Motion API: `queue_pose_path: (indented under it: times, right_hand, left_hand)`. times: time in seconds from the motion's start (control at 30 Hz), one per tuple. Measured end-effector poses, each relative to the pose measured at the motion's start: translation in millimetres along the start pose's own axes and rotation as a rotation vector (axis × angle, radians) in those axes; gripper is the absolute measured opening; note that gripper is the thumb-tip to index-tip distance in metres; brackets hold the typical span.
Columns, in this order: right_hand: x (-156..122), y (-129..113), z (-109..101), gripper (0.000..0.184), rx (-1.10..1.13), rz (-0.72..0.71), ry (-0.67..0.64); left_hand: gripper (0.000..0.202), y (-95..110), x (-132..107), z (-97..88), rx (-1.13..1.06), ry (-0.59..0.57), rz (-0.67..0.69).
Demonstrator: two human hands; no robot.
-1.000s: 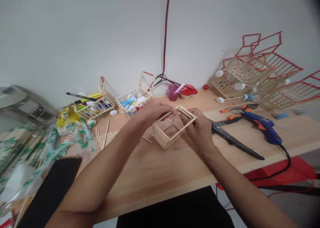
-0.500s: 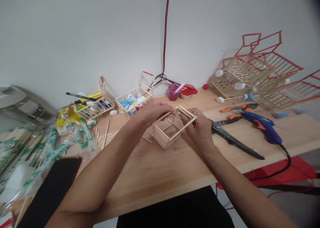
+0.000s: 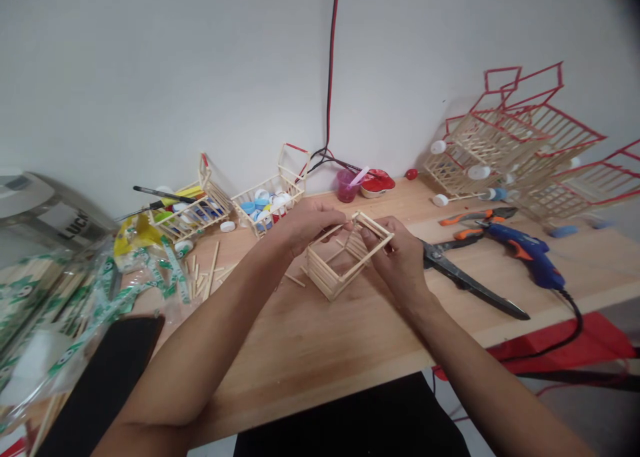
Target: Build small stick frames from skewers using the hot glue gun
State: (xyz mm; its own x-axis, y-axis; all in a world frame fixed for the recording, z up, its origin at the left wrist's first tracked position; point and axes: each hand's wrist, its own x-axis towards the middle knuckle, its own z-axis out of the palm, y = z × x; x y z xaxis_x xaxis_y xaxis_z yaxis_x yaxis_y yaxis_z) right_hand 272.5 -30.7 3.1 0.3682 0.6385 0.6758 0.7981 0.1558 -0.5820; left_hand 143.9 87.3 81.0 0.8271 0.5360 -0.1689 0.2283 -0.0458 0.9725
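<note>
We hold a little stick basket (image 3: 325, 277) between our hands, near the middle of the wooden table (image 3: 310, 363). It is made of pale craft sticks, it leans a bit, and we cannot tell if its bottom touches the table.

Our left hand (image 3: 311, 227) is at the basket's 10 o'clock side. Its fingers (image 3: 335, 225) lie close together and bend over a top stick. Our right hand (image 3: 399, 260) is at the 2 o'clock side. Its fingers (image 3: 373, 240) and thumb pinch the top frame near a corner.

At the basket's 3 o'clock, big black scissors (image 3: 470, 283) lie open and nearly touch our right hand. Past them are a blue glue gun (image 3: 525, 255) and orange-handled pliers (image 3: 477, 217). Stick baskets with red tops (image 3: 505, 137) lean together at 2 o'clock.

At 11 o'clock, a small basket of bottle caps (image 3: 270, 200) sits by the wall. Another small basket (image 3: 190, 210) sits to its left. Loose sticks (image 3: 200, 277) lie at 9 o'clock, and a clear bag of sticks (image 3: 45, 310) lies beyond them, at the table's left end.
</note>
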Motion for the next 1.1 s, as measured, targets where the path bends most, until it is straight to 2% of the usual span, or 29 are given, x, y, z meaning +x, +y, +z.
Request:
queue_pose_path:
  times: [0.83,1.1]
  right_hand:
    - [-0.4,-1.6,-0.3,0.014,0.027,0.041,-0.019]
    - [-1.6,-0.5,-1.0,0.014,0.027,0.039,-0.025]
  left_hand:
    - [0.017,-5.8,3.2,-0.2,-0.053,-0.004,-0.006]
    - [0.018,-1.8,-0.1,1.7,-0.041,0.007,-0.005]
